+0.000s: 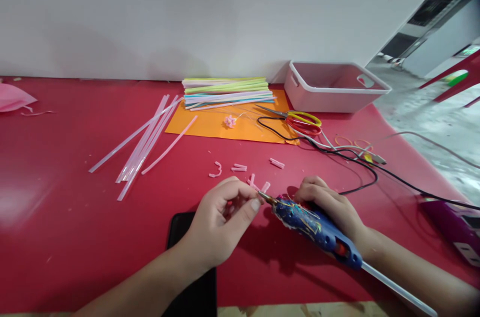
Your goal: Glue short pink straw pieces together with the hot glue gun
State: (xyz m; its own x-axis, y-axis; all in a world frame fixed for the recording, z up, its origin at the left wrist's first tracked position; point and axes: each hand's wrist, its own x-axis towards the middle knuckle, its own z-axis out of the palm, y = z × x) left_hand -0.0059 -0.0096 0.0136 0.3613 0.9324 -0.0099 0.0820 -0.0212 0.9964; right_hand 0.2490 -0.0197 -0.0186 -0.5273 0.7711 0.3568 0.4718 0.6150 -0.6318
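My right hand (330, 202) grips a blue hot glue gun (311, 222), its body smeared with glue strands and a clear glue stick (397, 284) jutting from the back. The metal nozzle (267, 197) points left, right at the fingertips of my left hand (225, 217). Thumb and forefinger there are pinched together on a small pink straw piece, mostly hidden by the fingers. Just behind them show short pink straw cuttings (265, 187). More short cuttings (239, 167) and a bent pink strip (216, 170) lie farther back on the red table (93, 237).
Long pink straws (146, 142) lie at left. Several coloured straws (228, 92), a small pink flower-like piece (230, 121) and scissors (300, 119) rest on an orange envelope (202, 124). Beyond are a pink basket (333, 99), cables (352, 154), a purple power strip (450, 227), a black phone-like slab (195, 287).
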